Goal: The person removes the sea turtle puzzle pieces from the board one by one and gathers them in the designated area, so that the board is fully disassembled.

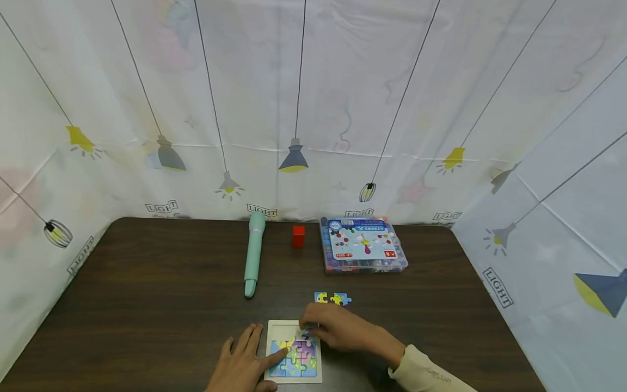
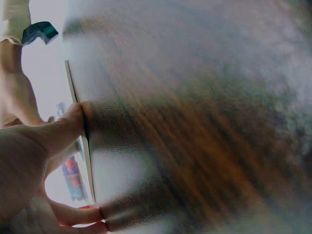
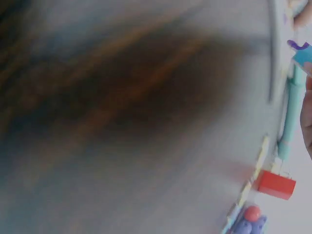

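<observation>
A small jigsaw puzzle in a pale square tray [image 1: 281,330] lies near the table's front edge, its lower rows filled with colourful pieces. My left hand [image 1: 243,362] rests at the tray's left side with fingers spread, the index finger reaching onto the puzzle. In the left wrist view, the left thumb [image 2: 73,117] touches the tray's edge. Over the tray's upper right part, my right hand [image 1: 338,326] pinches a blue and purple puzzle piece [image 3: 303,56]. Two loose puzzle pieces [image 1: 320,297] lie just beyond the right hand, partly hidden by it.
Farther back on the dark wooden table [image 1: 161,305] lie a mint-green microphone-shaped stick [image 1: 253,253], a red block [image 1: 298,237] and a clear plastic box [image 1: 364,246] with a printed label. A white curtain [image 1: 245,109] with lamp prints hangs behind the table.
</observation>
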The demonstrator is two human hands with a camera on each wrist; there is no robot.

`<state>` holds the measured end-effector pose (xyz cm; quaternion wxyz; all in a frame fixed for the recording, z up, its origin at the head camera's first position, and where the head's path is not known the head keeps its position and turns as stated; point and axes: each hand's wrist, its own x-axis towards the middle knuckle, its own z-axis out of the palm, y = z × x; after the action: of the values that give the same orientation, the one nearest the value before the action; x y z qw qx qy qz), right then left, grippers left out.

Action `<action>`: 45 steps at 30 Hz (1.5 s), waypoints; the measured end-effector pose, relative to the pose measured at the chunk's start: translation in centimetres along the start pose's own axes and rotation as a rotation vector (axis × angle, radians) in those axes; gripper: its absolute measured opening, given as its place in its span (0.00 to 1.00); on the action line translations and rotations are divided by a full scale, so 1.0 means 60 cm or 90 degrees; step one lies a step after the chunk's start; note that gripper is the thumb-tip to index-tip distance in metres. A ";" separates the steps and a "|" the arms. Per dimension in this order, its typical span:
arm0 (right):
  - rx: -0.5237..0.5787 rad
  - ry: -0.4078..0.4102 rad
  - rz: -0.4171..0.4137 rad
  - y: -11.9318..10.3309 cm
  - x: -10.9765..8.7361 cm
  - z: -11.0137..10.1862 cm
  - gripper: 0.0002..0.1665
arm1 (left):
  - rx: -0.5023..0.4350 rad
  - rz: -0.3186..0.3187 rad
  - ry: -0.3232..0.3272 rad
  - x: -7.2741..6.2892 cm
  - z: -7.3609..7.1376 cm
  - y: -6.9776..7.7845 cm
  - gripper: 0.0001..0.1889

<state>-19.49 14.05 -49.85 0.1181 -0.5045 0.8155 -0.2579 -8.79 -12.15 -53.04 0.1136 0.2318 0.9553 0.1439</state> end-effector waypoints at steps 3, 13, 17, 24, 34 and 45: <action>0.066 0.041 0.061 0.008 -0.010 -0.023 0.06 | -0.001 0.002 0.010 0.000 0.002 0.001 0.34; 0.050 0.060 0.222 0.106 -0.076 -0.105 0.08 | -0.003 0.003 0.019 0.000 0.002 0.002 0.33; 0.042 0.060 0.231 0.132 -0.085 -0.106 0.07 | -0.005 0.000 0.018 0.000 0.003 0.002 0.33; -0.015 0.084 0.274 0.136 -0.083 -0.087 0.06 | 0.000 -0.001 0.014 -0.001 0.003 0.003 0.33; -0.157 0.098 0.353 0.099 -0.074 -0.074 0.08 | -0.009 -0.007 0.002 0.000 0.001 0.004 0.33; -0.210 0.129 0.309 0.085 -0.068 -0.070 0.10 | -0.012 -0.011 -0.002 0.002 0.000 0.002 0.33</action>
<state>-23.36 20.76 -49.38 0.0113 -0.2790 0.9506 -0.1353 -8.86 -12.01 -53.04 0.1183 0.2225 0.9557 0.1518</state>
